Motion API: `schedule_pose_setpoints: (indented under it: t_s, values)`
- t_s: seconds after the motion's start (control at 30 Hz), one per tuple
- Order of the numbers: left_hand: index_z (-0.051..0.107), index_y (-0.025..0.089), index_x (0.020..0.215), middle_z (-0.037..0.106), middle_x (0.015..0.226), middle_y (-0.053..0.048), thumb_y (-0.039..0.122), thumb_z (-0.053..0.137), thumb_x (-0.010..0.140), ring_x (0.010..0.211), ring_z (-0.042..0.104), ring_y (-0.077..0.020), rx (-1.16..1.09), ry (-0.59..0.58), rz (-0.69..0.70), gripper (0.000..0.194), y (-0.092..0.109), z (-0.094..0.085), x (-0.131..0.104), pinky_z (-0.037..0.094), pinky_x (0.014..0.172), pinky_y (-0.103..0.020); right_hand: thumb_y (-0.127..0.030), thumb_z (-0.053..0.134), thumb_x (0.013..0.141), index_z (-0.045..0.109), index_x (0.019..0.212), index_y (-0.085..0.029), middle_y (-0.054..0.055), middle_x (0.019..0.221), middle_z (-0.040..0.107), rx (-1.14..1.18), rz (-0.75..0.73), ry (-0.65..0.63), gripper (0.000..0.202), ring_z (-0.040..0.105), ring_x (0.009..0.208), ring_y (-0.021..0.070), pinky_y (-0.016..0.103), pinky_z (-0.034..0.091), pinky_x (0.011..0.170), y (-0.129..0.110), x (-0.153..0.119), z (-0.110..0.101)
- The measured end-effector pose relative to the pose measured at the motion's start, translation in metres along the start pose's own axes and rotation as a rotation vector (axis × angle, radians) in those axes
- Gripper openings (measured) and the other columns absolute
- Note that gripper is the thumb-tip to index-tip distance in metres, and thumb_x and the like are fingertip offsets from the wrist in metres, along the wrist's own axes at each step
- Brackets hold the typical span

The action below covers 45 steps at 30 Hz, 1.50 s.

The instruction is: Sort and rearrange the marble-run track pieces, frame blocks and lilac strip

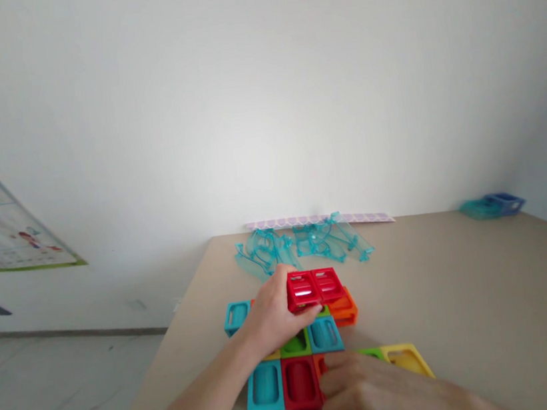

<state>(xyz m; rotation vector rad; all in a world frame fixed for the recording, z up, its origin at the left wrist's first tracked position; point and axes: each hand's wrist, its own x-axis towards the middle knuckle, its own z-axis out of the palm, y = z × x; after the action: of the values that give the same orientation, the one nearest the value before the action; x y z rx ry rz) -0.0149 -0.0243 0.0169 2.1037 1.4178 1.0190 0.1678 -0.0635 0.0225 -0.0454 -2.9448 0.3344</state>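
Observation:
My left hand (271, 313) is closed around a red double block (315, 287) with oval openings, held above the far part of a group of colored plastic blocks. Beneath and around it sit a blue block (325, 334), a green block (296, 344) and an orange block (343, 308). In the near row, a light-blue block (266, 386) stands beside a red block (301, 384). My right hand (358, 392), fingers curled, is over the near right blocks, partly hiding an orange one. A yellow block (407, 359) shows behind it. What its fingers grip is hidden.
Clear teal plastic pieces (331, 238) lie in a pile at the table's back. Behind them is a purple patterned strip (296, 221) along the wall. A dark blue container (505, 203) with teal pieces stands at the back right. The tabletop (492, 297) ends at the left above the floor.

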Motion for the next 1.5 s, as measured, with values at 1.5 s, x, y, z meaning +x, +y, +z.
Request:
schedule_pose_setpoints:
  t_s: [1.5]
  values:
    - [0.042, 0.023, 0.095, 0.064, 0.086, -0.001, 0.034, 0.071, 0.071, 0.081, 0.064, -0.0219, -0.01, 0.075, -0.162, 0.038, 0.011, 0.01, -0.006, 0.049, 0.071, -0.033, -0.026, 0.069, 0.079, 0.052, 0.069, -0.018, 0.0, 0.072, 0.062, -0.064, 0.521, 0.26, 0.021, 0.053, 0.07, 0.0154, 0.029, 0.036, 0.07, -0.013, 0.017, 0.029]
